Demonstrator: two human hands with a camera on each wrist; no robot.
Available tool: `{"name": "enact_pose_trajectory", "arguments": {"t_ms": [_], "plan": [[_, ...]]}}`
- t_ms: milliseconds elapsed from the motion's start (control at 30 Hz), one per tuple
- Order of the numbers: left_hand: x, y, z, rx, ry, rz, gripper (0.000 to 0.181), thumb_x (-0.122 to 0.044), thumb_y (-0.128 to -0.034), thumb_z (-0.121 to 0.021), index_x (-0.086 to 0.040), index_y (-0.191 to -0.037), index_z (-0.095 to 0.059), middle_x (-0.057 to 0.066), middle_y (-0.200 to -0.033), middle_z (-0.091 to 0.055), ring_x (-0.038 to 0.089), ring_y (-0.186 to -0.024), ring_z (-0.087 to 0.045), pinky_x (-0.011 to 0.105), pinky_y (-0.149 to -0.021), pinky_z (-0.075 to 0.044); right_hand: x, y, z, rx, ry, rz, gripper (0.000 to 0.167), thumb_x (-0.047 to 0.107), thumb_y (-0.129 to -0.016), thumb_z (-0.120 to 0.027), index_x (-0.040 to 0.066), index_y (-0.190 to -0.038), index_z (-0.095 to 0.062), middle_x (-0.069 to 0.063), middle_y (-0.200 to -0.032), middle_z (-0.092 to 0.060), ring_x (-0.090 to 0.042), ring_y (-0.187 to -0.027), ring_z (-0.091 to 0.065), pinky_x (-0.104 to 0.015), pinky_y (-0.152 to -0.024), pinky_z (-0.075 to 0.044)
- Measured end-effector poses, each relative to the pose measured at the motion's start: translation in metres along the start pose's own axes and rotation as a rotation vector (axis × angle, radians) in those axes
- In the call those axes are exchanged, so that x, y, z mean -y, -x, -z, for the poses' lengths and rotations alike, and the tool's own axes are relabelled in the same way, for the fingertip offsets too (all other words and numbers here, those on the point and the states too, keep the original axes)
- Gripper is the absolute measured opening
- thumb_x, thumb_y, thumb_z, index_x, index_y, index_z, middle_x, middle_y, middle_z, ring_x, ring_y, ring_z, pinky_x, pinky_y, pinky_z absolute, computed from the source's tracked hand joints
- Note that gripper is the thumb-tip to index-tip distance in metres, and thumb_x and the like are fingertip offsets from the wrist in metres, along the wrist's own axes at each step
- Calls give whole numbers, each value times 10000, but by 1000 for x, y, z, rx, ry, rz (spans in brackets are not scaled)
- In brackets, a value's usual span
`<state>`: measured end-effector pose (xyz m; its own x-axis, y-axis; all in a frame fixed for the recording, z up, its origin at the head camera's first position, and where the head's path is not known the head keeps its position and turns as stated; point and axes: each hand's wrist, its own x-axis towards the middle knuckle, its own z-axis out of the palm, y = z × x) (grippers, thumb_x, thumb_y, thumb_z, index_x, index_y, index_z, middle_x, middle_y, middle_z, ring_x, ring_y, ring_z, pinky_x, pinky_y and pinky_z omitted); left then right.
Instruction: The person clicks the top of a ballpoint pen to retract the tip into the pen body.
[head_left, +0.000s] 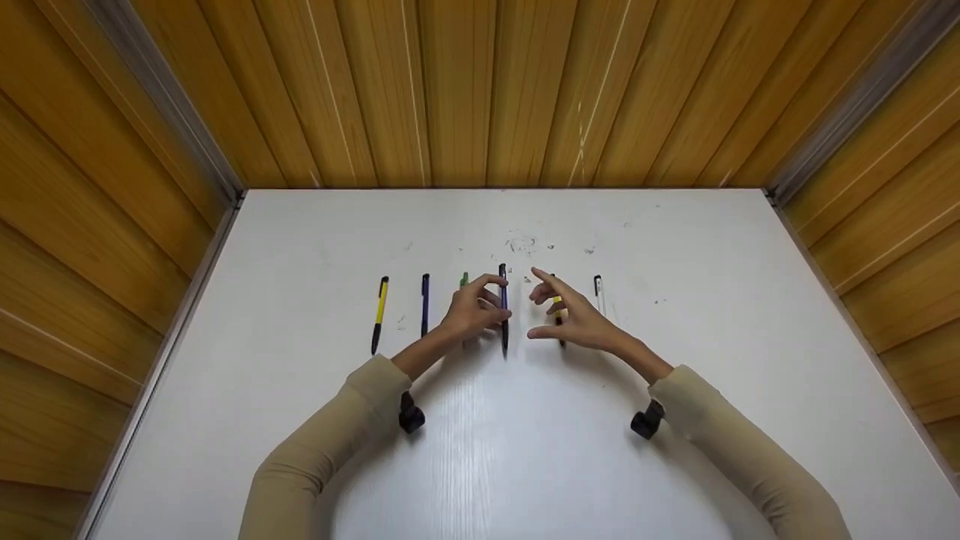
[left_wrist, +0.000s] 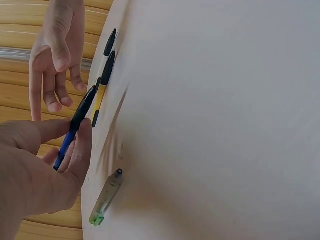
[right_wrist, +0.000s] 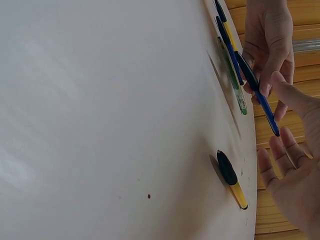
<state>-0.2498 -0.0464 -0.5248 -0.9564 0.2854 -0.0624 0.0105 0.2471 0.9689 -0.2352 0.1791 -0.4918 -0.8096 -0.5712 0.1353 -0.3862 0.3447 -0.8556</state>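
Note:
A blue pen with a black grip (head_left: 504, 330) is pinched between the thumb and fingers of my left hand (head_left: 472, 311), raised off the white table; its shadow falls apart from it in the left wrist view. My right hand (head_left: 579, 319) hovers to the right of that pen with fingers spread, holding nothing. Beneath the right hand lies a yellow pen with a black grip (right_wrist: 232, 177), partly hidden in the head view. Under the left hand lies a clear pen with a green end (left_wrist: 106, 197), mostly covered from above.
Left of the hands lie another blue pen (head_left: 425, 304) and another yellow pen (head_left: 381, 311). A white pen with a black end (head_left: 598, 292) lies to the right. The white table (head_left: 480, 465) carries small dark marks. Wood-panelled walls (head_left: 457, 90) enclose its back and sides.

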Motion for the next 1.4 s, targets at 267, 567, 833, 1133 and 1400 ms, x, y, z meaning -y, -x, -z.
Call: {"name": "enact_pose_trajectory", "arguments": {"t_ms": [267,567,833,1133,1400], "plan": [[5,-16,-8,3,-53,14,531,90,-845,-750,-6,-1339,-579,181,-980,-676,136,-702,-665,274,-629,-623,-5,2,3,-3,10,-6,971,-14,-813,-830,-61,-1582,-240,-356,-1291,-515,-526,-1216,-512,-690,-933,-475],[4,-21,-14,-21,-170,-5,495,70,-824,-778,29,-1292,-624,219,-972,-711,106,-649,-632,204,-586,-567,-8,5,4,-20,4,-28,975,-7,-808,-835,-52,-1584,-246,-359,-1290,-513,-528,-1221,-507,-706,-978,-452],[1,-22,-18,-42,-253,3,414,42,-821,-793,62,-1213,-663,218,-999,-713,103,-688,-617,174,-585,-514,-7,9,6,-30,18,-26,958,-6,-814,-830,-62,-1577,-253,-348,-1292,-516,-516,-1227,-509,-705,-982,-450],[-1,-20,-20,-53,-297,19,387,31,-840,-785,44,-1209,-670,124,-908,-683,93,-637,-581,166,-546,-481,-46,5,9,-44,26,-33,1019,-1,-786,-855,-19,-1596,-239,-299,-1307,-538,-472,-1234,-533,-659,-988,-481],[-3,-20,-19,-43,-290,21,380,33,-845,-781,51,-1204,-659,129,-896,-681,95,-630,-591,183,-559,-530,-49,12,20,-65,62,-35,942,75,-822,-850,-12,-1579,-296,-238,-1294,-575,-381,-1210,-563,-555,-974,-528]]}}
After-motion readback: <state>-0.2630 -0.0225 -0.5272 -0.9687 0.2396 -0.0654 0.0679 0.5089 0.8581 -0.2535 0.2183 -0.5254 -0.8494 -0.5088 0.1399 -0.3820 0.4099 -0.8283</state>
